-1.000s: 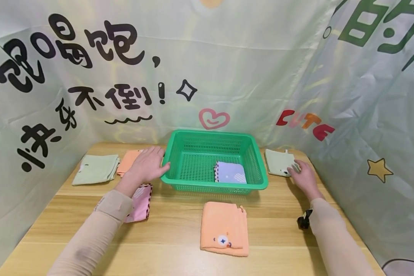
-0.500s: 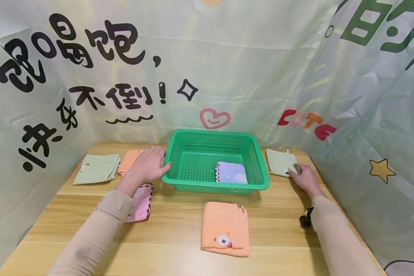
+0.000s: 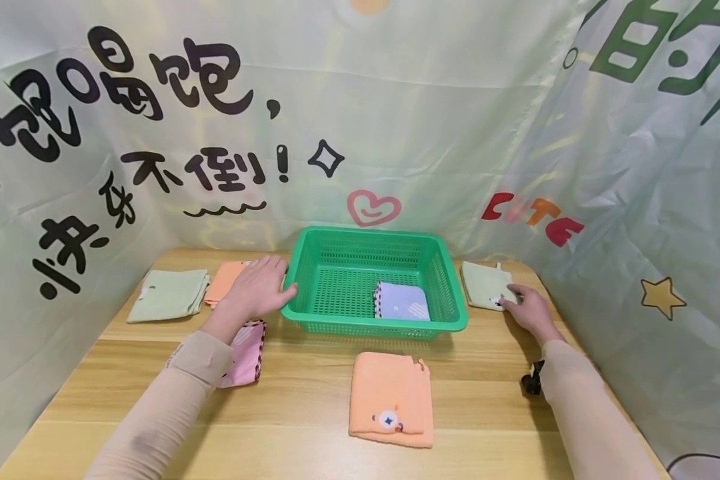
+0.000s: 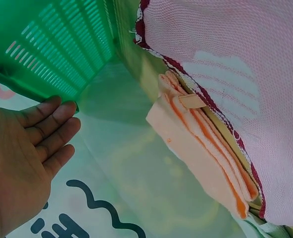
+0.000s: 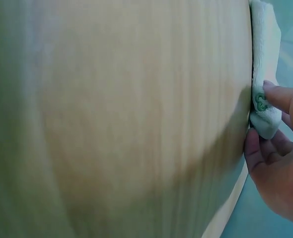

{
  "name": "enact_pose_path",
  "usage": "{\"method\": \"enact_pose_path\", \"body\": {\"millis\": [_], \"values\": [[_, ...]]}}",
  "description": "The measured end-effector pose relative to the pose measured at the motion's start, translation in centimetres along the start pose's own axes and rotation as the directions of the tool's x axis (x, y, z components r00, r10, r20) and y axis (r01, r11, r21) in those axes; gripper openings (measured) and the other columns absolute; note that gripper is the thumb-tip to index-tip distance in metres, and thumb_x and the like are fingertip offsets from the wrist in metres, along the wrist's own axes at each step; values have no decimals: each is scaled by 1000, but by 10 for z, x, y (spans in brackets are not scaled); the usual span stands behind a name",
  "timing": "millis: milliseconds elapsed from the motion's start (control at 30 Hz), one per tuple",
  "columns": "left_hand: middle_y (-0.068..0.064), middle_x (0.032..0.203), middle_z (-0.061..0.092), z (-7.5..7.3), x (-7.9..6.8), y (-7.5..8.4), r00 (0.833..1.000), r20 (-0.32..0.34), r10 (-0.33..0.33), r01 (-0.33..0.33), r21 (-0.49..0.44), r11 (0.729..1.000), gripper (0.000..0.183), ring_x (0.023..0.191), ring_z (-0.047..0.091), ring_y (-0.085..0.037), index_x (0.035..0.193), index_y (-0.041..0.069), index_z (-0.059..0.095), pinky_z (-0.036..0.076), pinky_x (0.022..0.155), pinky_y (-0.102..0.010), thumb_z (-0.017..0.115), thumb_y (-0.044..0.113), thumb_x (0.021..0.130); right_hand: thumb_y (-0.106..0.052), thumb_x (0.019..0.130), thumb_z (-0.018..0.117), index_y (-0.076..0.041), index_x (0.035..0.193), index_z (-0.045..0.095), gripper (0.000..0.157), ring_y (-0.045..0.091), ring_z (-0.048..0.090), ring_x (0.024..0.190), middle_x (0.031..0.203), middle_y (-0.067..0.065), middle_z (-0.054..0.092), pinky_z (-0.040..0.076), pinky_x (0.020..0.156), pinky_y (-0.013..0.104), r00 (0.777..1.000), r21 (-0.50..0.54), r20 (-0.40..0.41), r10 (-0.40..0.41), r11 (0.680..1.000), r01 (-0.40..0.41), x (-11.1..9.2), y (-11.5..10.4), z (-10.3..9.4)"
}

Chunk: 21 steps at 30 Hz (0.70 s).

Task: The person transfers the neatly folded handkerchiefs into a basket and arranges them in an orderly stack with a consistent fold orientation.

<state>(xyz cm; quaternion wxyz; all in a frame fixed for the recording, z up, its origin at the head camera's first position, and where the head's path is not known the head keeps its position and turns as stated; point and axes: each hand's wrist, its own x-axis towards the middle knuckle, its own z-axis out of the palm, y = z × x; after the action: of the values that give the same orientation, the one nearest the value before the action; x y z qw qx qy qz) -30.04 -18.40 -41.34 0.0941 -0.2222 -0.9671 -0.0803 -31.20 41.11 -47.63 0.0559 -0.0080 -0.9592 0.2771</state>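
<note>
My left hand [image 3: 261,283] lies at the left rim of a green plastic basket [image 3: 374,325]; in the left wrist view its fingers [image 4: 57,126] are straight, fingertips right at the basket edge. A folded lavender towel [image 3: 402,301] with a checked border is inside the basket. To the right, my right hand [image 3: 531,312] pinches the near right corner of a folded pale green towel [image 3: 483,283]. The right wrist view has the thumb on top of this green towel [image 5: 265,54] and the other fingers curled at its underside.
A folded orange towel [image 3: 390,393] lies in front of the basket. On the left are a pink towel [image 3: 246,357], partly under the left arm, another orange towel [image 3: 221,280] and a pale green towel [image 3: 168,293]. Printed cloth walls [image 3: 456,133] enclose the wooden table [image 3: 300,413].
My right hand's fingers have closed in on the corner of the pale green towel, after resting over it. The left hand and the basket have stayed put.
</note>
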Motion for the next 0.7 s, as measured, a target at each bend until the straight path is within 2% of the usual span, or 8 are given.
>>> {"method": "enact_pose_path", "body": {"millis": [167, 267, 400, 533, 700], "values": [[-16, 117, 59, 0, 0, 0, 1000, -3, 2, -2, 1, 1000, 47, 106, 54, -34, 119, -2, 58, 46, 94, -52, 57, 41, 100, -15, 103, 62, 11, 147, 46, 54, 57, 35, 139, 147, 39, 44, 28, 113, 68, 1000, 59, 5, 18, 998, -18, -2, -4, 0], [-16, 116, 59, 0, 0, 0, 1000, -6, 0, 0, -2, 1000, 47, 105, 54, -33, 119, -1, 57, 46, 94, -51, 57, 41, 100, -14, 103, 61, 11, 146, 48, 52, 55, 42, 135, 145, 38, 47, 34, 110, 66, 1000, 91, -10, 25, 996, -24, -3, -6, 0], [-16, 117, 59, 0, 0, 0, 1000, -2, 0, 0, -3, 1000, 46, 105, 54, -33, 119, -1, 57, 46, 94, -51, 56, 41, 100, -15, 103, 60, 9, 144, 53, 47, 45, 57, 115, 141, 35, 54, 47, 93, 51, 998, 101, -55, 27, 995, -22, -7, -10, 1], [-16, 118, 58, 0, -1, 1, 1000, 6, -5, 5, -3, 1000, 47, 107, 54, -33, 120, -1, 57, 45, 96, -52, 56, 42, 100, -16, 103, 60, 6, 141, 58, 44, 34, 60, 98, 135, 32, 59, 47, 78, 37, 994, 94, -106, 23, 995, -13, -11, -16, 1], [-16, 119, 59, -1, -1, 1, 1000, 6, -6, 6, -5, 1000, 47, 109, 54, -34, 120, -1, 57, 45, 97, -53, 56, 41, 100, -16, 103, 61, 4, 140, 60, 42, 28, 59, 87, 131, 30, 62, 46, 73, 33, 989, 101, -144, 25, 995, -10, -14, -22, 0]]}}
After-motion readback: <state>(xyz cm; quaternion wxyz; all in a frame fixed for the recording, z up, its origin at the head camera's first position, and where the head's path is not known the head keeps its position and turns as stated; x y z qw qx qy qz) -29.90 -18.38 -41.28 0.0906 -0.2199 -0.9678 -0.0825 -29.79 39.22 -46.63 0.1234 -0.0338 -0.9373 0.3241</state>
